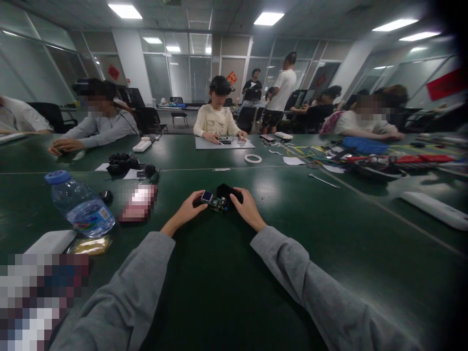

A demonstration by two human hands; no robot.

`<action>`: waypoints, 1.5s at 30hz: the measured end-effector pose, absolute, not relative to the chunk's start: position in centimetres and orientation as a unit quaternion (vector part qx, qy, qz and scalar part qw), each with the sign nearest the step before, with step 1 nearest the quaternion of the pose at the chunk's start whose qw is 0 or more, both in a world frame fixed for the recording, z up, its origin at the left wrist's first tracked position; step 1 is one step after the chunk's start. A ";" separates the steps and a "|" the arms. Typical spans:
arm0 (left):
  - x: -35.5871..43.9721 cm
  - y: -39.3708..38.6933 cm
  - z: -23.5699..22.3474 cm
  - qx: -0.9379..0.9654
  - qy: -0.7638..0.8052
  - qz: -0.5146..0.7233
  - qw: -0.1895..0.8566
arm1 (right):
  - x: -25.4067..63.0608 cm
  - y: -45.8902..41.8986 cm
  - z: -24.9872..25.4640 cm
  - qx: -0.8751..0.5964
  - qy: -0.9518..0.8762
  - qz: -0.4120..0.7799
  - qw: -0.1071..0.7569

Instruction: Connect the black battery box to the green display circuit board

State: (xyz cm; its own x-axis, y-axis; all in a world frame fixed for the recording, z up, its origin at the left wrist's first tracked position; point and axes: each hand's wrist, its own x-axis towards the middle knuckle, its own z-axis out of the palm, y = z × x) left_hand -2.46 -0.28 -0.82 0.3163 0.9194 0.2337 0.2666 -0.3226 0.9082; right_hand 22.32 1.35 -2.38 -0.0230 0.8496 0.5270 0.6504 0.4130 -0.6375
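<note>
My left hand (193, 206) pinches the left end of a small green circuit board (218, 204), close to its little square screen (207, 196). On the other side my right hand (245, 207) has its thumb and fingers closed on a black plastic piece (224, 189), which looks like a housing. The board lies against the front of this black piece, over the green tabletop (204, 273). Whether the two parts are joined cannot be seen. The fingers behind the black piece are partly hidden.
To the left stand a tilted water bottle (82, 207), a blurred pinkish object (139, 204) and a yellow packet (89, 245). A wrench (323, 181) and a white bar (435, 209) lie right. Black parts (124, 165) and a white ring (253, 159) lie farther off. People sit opposite.
</note>
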 end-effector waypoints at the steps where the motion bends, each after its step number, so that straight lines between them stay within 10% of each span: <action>1: -2.5 -0.2 -1.0 0.702 0.423 0.408 0.401 | 22.3 1.4 -2.4 -0.529 -0.706 0.107 0.458; 45: -2.8 -0.2 -0.8 0.677 0.410 0.440 0.425 | 22.7 1.8 -2.7 -0.515 -0.721 0.088 0.456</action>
State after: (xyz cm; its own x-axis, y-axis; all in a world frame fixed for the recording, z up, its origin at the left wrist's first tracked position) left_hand -2.82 -0.20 -0.76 0.2770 0.9288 0.2463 0.1808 -0.3021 0.9360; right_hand 22.72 1.76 -2.73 -0.0542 0.8231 0.5653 0.6619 0.4535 -0.5969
